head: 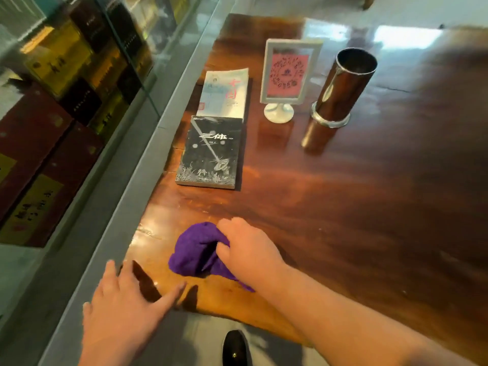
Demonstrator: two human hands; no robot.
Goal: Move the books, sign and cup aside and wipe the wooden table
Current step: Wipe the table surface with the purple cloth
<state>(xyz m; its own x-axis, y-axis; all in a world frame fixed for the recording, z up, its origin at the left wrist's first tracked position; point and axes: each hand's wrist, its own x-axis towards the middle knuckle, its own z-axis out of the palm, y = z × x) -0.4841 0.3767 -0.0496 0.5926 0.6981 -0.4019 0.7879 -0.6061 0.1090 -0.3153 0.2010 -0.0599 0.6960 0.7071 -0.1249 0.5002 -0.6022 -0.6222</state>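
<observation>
Under my right hand (248,249), low in the frame, is a solid deep purple cloth (196,249). The tabletop (343,194) is glossy reddish-brown wood, with darker streaked grain and pale glare at the top. Left of centre lies a black book (210,151) with white line drawings and white title characters. Above it is a pale blue-white book (224,92) with red characters. The white-framed sign (287,75) holds a pink card. The cup (343,88) is mirror-shiny dark metal.

On the table (343,207), two books (211,151) lie end to end along the left edge, one behind the other. Right of the far book stands the sign (289,72), and right of that the cup (343,88) (well apart from the books). A cloth (195,252) lies near the front edge.
</observation>
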